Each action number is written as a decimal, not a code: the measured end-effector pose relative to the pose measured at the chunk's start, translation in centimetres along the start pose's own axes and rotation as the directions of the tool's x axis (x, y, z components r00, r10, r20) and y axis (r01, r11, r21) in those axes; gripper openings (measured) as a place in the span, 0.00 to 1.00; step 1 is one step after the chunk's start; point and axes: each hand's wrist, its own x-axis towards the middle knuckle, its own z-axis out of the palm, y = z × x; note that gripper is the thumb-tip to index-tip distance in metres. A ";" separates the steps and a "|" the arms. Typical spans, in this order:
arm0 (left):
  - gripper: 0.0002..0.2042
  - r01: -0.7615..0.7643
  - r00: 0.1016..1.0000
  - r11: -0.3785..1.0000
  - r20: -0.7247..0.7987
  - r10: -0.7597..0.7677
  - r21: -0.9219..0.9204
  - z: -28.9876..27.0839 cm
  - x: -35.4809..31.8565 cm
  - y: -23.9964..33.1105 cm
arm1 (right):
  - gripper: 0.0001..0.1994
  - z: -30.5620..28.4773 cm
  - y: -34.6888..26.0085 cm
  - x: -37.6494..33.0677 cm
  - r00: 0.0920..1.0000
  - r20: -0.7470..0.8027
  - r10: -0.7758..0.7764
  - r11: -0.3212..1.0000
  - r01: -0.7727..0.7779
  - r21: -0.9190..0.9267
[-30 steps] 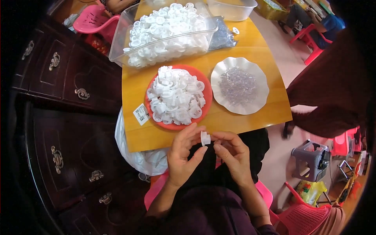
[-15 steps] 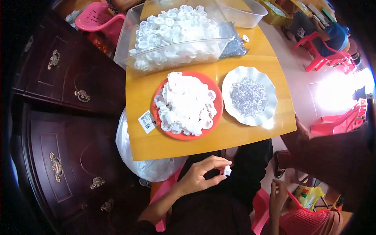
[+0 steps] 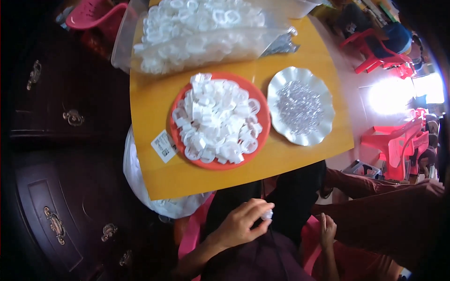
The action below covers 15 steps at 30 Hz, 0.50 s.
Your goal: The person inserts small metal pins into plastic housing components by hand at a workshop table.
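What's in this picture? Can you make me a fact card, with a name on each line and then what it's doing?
Left hand: holding a small whitish part, partly hidden
Right hand: apart from the left; I can't see anything in it
Red plate: on the table, heaped with white parts
White plate: wavy rim, right of the red one, holding clear bits
Tub: see-through, beyond the plates, more white parts inside
Label: on the table, beside the red plate

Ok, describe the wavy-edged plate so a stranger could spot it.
Start at the yellow table. Near its right edge, beside the orange-red plate of white plastic pieces, sits a pale plate holding small clear pieces. Its scalloped rim sets it apart; its neighbour's is smooth.
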 end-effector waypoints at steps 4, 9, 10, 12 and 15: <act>0.16 -0.230 0.971 0.935 0.127 0.202 0.271 0.8 -1.2 0.7 | 0.20 0.2 -1.3 0.5 0.992 0.006 0.122 0.992 -0.122 -0.022; 0.11 -0.321 0.944 0.892 0.187 0.272 0.317 0.4 -1.4 0.8 | 0.19 -0.4 -0.3 0.2 0.973 0.027 0.228 0.969 -0.224 -0.104; 0.11 -0.324 0.943 0.888 0.187 0.275 0.326 0.2 -1.5 0.7 | 0.18 0.2 1.2 0.1 0.979 0.012 0.205 0.977 -0.204 -0.065; 0.11 -0.326 0.942 0.887 0.189 0.276 0.326 -0.3 -1.8 0.4 | 0.17 0.3 0.2 0.3 0.970 0.040 0.240 0.970 -0.238 -0.052; 0.20 -0.376 0.923 0.855 0.222 0.314 0.357 -1.0 -1.7 0.6 | 0.17 -0.1 1.1 0.2 0.929 0.191 0.317 0.948 -0.310 -0.067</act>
